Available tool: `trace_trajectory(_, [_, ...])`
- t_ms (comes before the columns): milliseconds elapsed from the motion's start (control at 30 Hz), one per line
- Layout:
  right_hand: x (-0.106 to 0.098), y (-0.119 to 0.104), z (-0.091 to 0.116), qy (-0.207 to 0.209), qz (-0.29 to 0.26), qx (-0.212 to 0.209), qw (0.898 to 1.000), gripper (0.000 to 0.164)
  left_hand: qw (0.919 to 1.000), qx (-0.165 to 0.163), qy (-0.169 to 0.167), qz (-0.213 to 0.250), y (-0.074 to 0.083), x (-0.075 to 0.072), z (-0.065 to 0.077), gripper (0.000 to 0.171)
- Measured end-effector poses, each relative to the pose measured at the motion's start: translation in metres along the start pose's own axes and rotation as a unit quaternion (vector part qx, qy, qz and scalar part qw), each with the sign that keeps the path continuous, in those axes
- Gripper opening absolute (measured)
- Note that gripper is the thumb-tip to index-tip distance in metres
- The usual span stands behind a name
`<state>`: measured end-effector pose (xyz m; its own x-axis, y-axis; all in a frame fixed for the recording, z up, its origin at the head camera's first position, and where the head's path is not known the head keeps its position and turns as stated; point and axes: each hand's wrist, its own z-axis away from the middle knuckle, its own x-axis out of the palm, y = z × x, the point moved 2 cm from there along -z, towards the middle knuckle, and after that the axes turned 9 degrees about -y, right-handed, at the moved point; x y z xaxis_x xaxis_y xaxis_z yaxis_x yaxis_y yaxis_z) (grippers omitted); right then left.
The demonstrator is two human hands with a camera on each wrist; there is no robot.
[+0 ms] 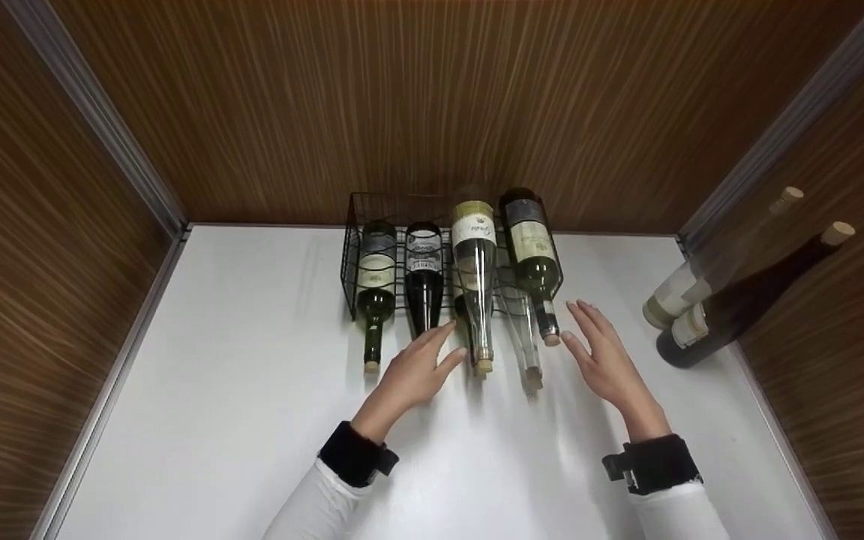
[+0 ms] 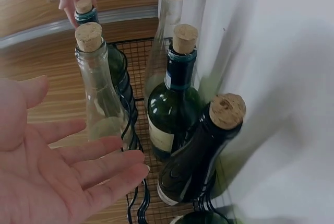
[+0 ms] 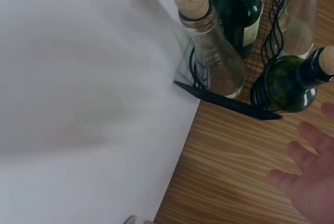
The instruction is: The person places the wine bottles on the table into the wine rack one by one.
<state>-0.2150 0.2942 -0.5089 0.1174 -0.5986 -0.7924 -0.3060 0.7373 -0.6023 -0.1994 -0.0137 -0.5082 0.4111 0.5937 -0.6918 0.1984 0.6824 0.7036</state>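
Note:
A black wire wine rack [image 1: 352, 259] holds corked bottles lying with their necks toward me. On its upper level lie a clear bottle [image 1: 481, 304] with a white and yellow label and a green bottle [image 1: 539, 274]. Below them are another green bottle [image 1: 376, 304], a dark bottle [image 1: 424, 292] and a clear bottle [image 1: 525, 337]; one more is partly hidden. My left hand [image 1: 415, 371], fingers extended, is beside the upper clear bottle's neck and holds nothing. Just right of the upper green bottle's cork, my right hand [image 1: 606, 364] is spread and empty. In the right wrist view that bottle [image 3: 289, 85] is apart from the fingers.
At the right side of the white table [image 1: 237, 390] stand a dark corked bottle [image 1: 751, 300] and a paler bottle [image 1: 691, 289]. Wood-grain panels [image 1: 432, 97] enclose the back and both sides, with the rack close to the back panel.

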Motion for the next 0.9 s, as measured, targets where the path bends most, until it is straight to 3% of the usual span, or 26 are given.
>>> trace_trajectory(400, [-0.009,0.037,0.015,0.037,-0.001,0.026,0.999,0.052,1.0000,0.006,-0.003,-0.006,-0.018,-0.010,0.020,0.067])
trace_trajectory(900, [-0.040,0.074,0.038,0.089,-0.037,0.124,0.988,0.062,0.9935,0.094,-0.009,-0.064,-0.005,-0.010,0.031,0.065])
